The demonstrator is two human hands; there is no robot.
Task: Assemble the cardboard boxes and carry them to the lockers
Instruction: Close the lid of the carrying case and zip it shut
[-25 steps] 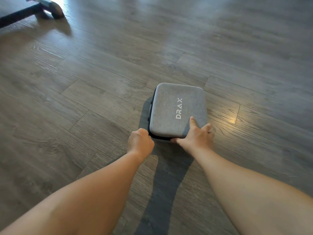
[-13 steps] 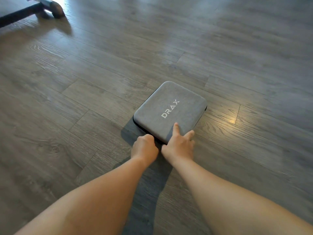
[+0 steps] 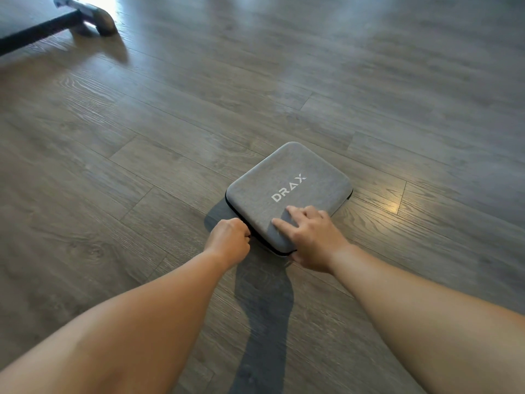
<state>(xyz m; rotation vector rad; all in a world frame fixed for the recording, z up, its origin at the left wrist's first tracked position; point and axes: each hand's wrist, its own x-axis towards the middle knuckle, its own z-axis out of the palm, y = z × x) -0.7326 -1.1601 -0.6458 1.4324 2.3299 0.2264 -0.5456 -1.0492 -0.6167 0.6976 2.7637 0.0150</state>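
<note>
No cardboard box or locker is in view. A grey fabric case point(image 3: 289, 183) marked DRAX lies flat on the wood floor, turned at an angle. My left hand point(image 3: 228, 241) is curled tight against the black zipper seam on the case's near left edge, pinching something there that its fingers hide. My right hand point(image 3: 309, 237) rests on the case's near corner. Its fingers are spread straight on the lid and its thumb sits at the edge below.
Grey wood-plank floor point(image 3: 142, 155) stretches all round the case. At the far left top stands a dark bar with a metal foot point(image 3: 96, 18), part of some furniture or equipment. A bright reflection point(image 3: 395, 207) lies to the case's right.
The case has turned clockwise on the floor. My left hand slid along its zipper edge to the left side, and my right hand moved onto the near corner with its fingers spread.
</note>
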